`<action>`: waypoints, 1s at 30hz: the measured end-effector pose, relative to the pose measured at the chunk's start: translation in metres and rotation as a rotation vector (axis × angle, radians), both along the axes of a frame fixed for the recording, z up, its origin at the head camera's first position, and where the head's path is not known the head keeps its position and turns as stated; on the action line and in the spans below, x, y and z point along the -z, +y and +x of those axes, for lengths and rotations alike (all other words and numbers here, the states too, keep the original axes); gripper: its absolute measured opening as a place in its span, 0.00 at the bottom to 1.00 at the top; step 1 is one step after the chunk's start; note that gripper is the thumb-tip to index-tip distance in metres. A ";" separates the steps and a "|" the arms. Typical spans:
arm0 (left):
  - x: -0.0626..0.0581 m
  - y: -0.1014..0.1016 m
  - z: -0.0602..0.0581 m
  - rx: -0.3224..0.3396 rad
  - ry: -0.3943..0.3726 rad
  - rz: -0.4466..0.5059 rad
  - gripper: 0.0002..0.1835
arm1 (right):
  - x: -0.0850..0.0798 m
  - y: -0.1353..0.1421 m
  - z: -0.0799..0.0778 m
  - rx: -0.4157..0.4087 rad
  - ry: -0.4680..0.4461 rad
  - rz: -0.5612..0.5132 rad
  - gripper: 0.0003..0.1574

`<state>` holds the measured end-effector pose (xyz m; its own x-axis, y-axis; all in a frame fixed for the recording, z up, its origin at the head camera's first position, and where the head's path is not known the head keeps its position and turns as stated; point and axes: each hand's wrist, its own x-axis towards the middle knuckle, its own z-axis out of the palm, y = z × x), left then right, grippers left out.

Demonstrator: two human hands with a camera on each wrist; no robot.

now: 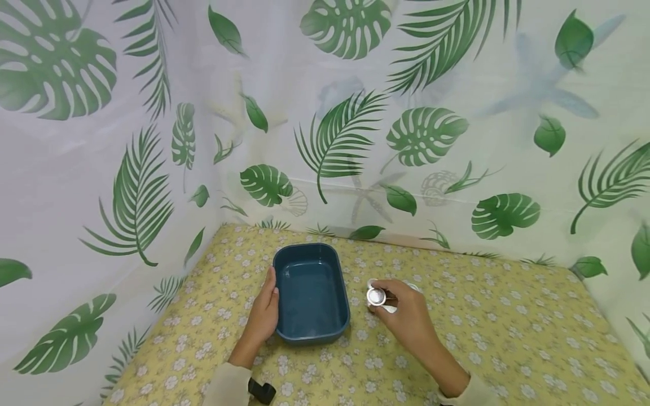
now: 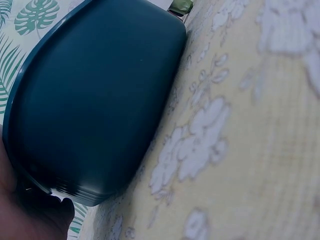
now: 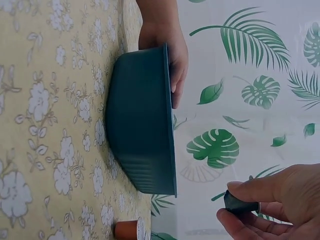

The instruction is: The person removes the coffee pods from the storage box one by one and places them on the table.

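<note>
A dark teal plastic bin (image 1: 310, 301) sits on the flowered cloth. My left hand (image 1: 264, 311) grips its left wall at the rim; in the left wrist view the bin's outer side (image 2: 95, 100) fills much of the picture. To the right of the bin, my right hand (image 1: 408, 316) pinches a small coffee capsule (image 1: 376, 297) between thumb and fingers, its round silver lid facing up. The right wrist view shows this capsule's dark body (image 3: 237, 203) held above the cloth. An orange-brown capsule (image 3: 126, 230) with a pale lid lies on the cloth near the bin.
Other pale round lids (image 1: 413, 287) peek out behind my right hand, partly hidden by it. The yellow flowered tablecloth (image 1: 508, 327) reaches back to a leaf-printed curtain (image 1: 355, 197), which also closes off the left side.
</note>
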<state>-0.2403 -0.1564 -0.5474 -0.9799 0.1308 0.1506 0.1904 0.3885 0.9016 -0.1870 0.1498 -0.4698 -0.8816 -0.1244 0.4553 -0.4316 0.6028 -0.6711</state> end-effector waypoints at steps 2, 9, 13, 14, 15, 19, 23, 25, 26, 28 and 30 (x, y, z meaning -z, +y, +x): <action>0.002 -0.001 0.000 -0.001 0.004 -0.003 0.30 | 0.001 0.003 0.001 0.012 -0.001 0.002 0.31; 0.004 -0.001 0.000 -0.007 0.006 -0.013 0.30 | 0.007 0.016 0.004 0.056 -0.022 -0.001 0.29; 0.002 -0.002 0.002 -0.011 0.006 -0.015 0.30 | 0.009 0.022 0.004 0.079 -0.019 -0.001 0.29; 0.001 -0.002 0.002 -0.010 0.006 -0.015 0.30 | 0.009 0.023 0.004 0.086 -0.016 0.002 0.29; 0.001 -0.002 0.002 -0.009 0.003 -0.015 0.30 | 0.010 0.024 0.004 0.090 -0.013 0.002 0.29; 0.001 -0.002 0.001 -0.004 0.003 -0.017 0.30 | 0.010 0.029 0.007 0.107 -0.001 0.020 0.29; 0.001 -0.002 0.001 -0.006 0.011 -0.023 0.30 | 0.010 0.035 0.009 0.128 0.001 0.047 0.28; 0.002 -0.001 0.001 -0.006 0.014 -0.023 0.30 | 0.011 0.039 0.009 0.143 0.004 0.060 0.27; 0.002 -0.001 0.000 -0.005 0.016 -0.024 0.30 | 0.011 0.041 0.008 0.150 0.002 0.061 0.27; 0.002 -0.001 0.000 -0.003 0.016 -0.022 0.30 | 0.012 0.045 0.008 0.163 -0.003 0.063 0.27; 0.001 0.000 0.000 -0.001 0.015 -0.019 0.30 | 0.013 0.049 0.008 0.176 -0.013 0.071 0.27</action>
<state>-0.2403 -0.1561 -0.5488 -0.9776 0.1329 0.1632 0.2039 0.4056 0.8910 -0.1794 0.1989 -0.4832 -0.8982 0.0007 0.4395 -0.3071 0.7144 -0.6288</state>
